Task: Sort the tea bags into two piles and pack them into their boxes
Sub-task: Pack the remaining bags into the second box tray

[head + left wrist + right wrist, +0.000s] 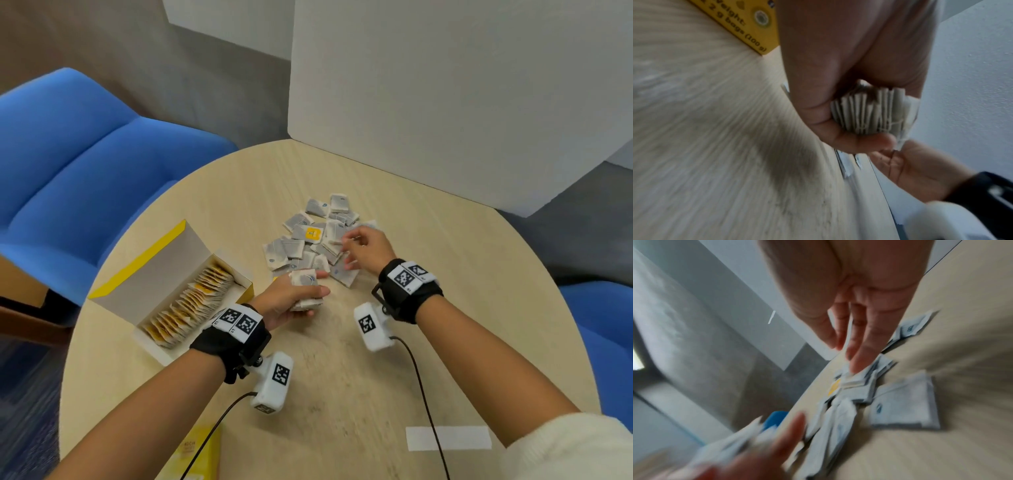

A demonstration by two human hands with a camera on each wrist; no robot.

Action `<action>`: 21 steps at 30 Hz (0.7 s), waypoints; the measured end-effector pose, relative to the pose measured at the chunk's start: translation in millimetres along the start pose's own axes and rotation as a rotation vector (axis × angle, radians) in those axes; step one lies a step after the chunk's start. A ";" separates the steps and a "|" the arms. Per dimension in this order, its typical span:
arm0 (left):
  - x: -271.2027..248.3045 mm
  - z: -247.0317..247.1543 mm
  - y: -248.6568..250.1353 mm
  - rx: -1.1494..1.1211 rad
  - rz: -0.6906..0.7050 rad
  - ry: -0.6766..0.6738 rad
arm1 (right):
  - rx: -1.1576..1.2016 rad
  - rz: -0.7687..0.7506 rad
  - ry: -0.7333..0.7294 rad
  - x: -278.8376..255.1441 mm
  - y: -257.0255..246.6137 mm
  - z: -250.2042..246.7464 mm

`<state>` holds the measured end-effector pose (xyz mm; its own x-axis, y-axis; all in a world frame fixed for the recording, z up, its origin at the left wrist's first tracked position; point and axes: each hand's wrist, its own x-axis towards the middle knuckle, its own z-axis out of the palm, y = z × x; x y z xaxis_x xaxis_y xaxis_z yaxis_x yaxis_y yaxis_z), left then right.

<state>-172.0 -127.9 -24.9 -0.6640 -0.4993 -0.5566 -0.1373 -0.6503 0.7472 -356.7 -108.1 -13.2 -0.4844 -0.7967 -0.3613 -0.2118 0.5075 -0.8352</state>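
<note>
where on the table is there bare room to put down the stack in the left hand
Bare wood lies near the table's front edge, between the two forearms, bordered by the white tape strip. More lies right of the right hand, toward the rim. Crowded: the loose tea bag pile and the open yellow box beside the left hand with its stack.

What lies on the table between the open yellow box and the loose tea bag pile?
Head view: the left hand, gripping a stack of grey tea bags; otherwise bare table.
</note>
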 end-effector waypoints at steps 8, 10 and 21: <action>9.3 -12.9 -0.2 0.003 0.050 0.079 | -0.209 0.121 0.173 49.0 -4.9 7.4; 9.3 -15.2 -0.8 0.002 0.056 0.100 | -0.288 0.109 0.166 52.4 -5.6 13.1; 15.7 -13.4 5.0 -0.028 0.089 0.186 | -0.033 -0.005 0.240 33.3 4.1 4.2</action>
<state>-173.2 -146.6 -34.8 -0.5248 -0.6511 -0.5482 -0.0621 -0.6131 0.7876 -370.1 -133.9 -30.4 -0.6707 -0.7001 -0.2451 -0.2403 0.5178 -0.8211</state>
